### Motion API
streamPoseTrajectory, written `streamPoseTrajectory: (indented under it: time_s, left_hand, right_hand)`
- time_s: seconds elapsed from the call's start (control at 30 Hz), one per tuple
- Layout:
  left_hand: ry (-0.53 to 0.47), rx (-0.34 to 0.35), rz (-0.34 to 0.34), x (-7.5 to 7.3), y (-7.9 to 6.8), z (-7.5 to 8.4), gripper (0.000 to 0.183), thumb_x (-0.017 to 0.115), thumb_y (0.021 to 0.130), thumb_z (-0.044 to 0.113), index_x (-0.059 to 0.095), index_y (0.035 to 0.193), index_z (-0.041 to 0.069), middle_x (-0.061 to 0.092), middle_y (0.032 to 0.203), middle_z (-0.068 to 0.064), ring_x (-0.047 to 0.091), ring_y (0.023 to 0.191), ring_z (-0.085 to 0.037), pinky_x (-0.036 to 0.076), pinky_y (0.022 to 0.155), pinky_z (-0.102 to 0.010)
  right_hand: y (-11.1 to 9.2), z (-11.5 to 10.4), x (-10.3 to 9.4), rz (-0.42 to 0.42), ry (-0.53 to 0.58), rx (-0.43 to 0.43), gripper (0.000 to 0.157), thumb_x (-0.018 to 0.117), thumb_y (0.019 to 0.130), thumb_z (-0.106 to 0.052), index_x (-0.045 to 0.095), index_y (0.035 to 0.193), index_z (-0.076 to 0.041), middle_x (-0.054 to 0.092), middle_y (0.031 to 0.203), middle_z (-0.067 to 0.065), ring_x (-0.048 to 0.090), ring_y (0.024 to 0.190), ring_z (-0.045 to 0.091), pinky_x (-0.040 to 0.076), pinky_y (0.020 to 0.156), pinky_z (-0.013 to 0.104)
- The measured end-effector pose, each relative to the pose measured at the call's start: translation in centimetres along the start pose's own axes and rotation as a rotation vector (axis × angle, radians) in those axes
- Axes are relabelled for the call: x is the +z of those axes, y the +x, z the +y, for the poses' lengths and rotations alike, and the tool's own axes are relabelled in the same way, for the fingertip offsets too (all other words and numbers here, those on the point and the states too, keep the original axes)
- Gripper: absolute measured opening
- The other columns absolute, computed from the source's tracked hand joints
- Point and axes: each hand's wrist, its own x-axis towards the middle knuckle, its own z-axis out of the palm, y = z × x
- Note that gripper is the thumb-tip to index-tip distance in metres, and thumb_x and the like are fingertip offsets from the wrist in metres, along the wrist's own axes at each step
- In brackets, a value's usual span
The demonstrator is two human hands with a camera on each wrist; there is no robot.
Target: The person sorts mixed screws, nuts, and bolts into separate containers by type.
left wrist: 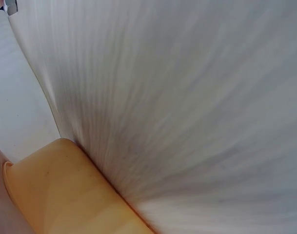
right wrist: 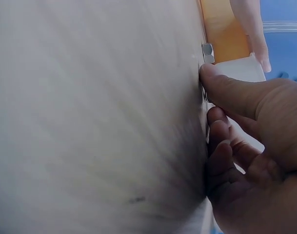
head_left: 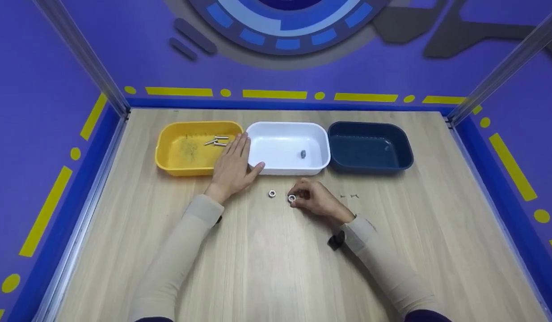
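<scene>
My right hand (head_left: 315,197) pinches a silver hex nut (head_left: 292,198) between thumb and fingertips, low over the table in front of the white bin. A second hex nut (head_left: 272,193) lies on the wood just left of it; the right wrist view shows this nut (right wrist: 207,53) beyond the thumb. With fingers straight, my left hand (head_left: 233,165) rests across the adjoining rims of the yellow bin (head_left: 173,166) and the white bin (head_left: 276,171), the thumb on the white bin's front edge. One grey nut (head_left: 303,154) sits inside the white bin. Several silver bolts (head_left: 221,138) lie in the yellow bin, partly beside my left fingers.
A dark blue bin (head_left: 369,167) stands at the right end of the row. Small dark marks (head_left: 354,196) show on the wooden table (head_left: 267,268) right of my right hand. Blue printed panels (head_left: 276,76) wall the table at the back and both sides.
</scene>
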Motion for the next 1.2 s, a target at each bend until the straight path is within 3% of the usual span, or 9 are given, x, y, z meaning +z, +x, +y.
streamPoseTrajectory:
  time_s: [0.27, 0.6, 1.2]
  left_hand:
    - [-0.008, 0.003, 0.011, -0.1, -0.1, 0.0, 0.096, 0.030, 0.107, 0.070, 0.020, 0.168, -0.003, 0.015, 0.178, -0.019, 0.015, 0.167, -0.033, 0.016, 0.137, -0.047]
    - [-0.006, -0.002, 0.006, 0.0, 0.1, -0.1, 0.097, 0.029, 0.107, 0.071, 0.019, 0.169, -0.002, 0.016, 0.178, -0.018, 0.013, 0.167, -0.031, 0.004, 0.138, -0.039]
    - [0.005, -0.008, 0.006, -0.1, 0.0, 0.0, 0.097, 0.029, 0.107, 0.072, 0.020, 0.169, -0.002, 0.017, 0.178, -0.018, 0.014, 0.167, -0.032, 0.011, 0.138, -0.043]
  right_hand:
    - [-0.1, -0.6, 0.0, 0.031, -0.025, 0.018, 0.019, 0.085, 0.090, -0.008, 0.081, 0.109, -0.005, 0.070, 0.099, 0.009, 0.059, 0.089, 0.017, 0.046, 0.076, 0.021]
    - [-0.1, -1.5, -0.1, 0.063, 0.002, -0.042, 0.017, 0.084, 0.091, -0.006, 0.079, 0.107, -0.002, 0.071, 0.098, 0.012, 0.063, 0.090, 0.025, 0.049, 0.076, 0.022]
    - [0.6, -5.0, -1.8, 0.078, 0.016, -0.085, 0.021, 0.082, 0.094, -0.008, 0.077, 0.114, -0.004, 0.073, 0.105, 0.010, 0.069, 0.092, 0.022, 0.055, 0.074, 0.027]
